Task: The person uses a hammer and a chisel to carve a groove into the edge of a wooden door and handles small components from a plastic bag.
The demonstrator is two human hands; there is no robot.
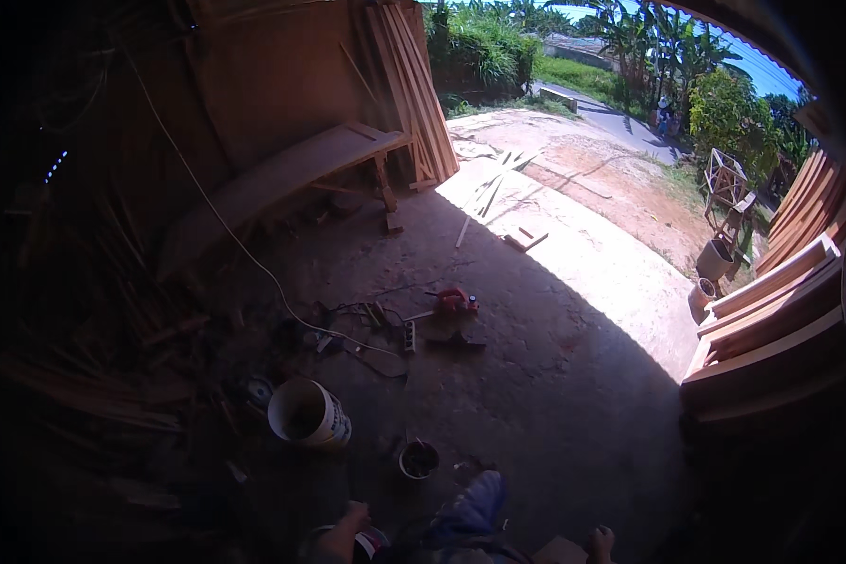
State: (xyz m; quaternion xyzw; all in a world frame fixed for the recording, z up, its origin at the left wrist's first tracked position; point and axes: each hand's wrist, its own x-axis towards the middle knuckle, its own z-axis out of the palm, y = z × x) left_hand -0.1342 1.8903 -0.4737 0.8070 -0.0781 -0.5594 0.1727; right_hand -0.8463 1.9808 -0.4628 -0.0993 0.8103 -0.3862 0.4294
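At the bottom edge, my left hand point(344, 532) is curled on the rim of a small round can point(374, 542) with a white and red side. Only the knuckles of my right hand point(600, 542) show at the lower edge, next to a flat piece of wood point(558, 551); whether it holds the wood cannot be told. Between the hands lies my blue shoe point(473, 506) on the shaded concrete floor. A small dark tin point(419, 460) stands just ahead of the shoe.
A white bucket point(308, 414) lies tipped at left. Farther ahead are a red power tool point(454, 301), a power strip point(409, 336) and a white cable. A plank bench point(282, 174), leaning boards point(418, 89) and stacked timber point(780, 320) line the sides.
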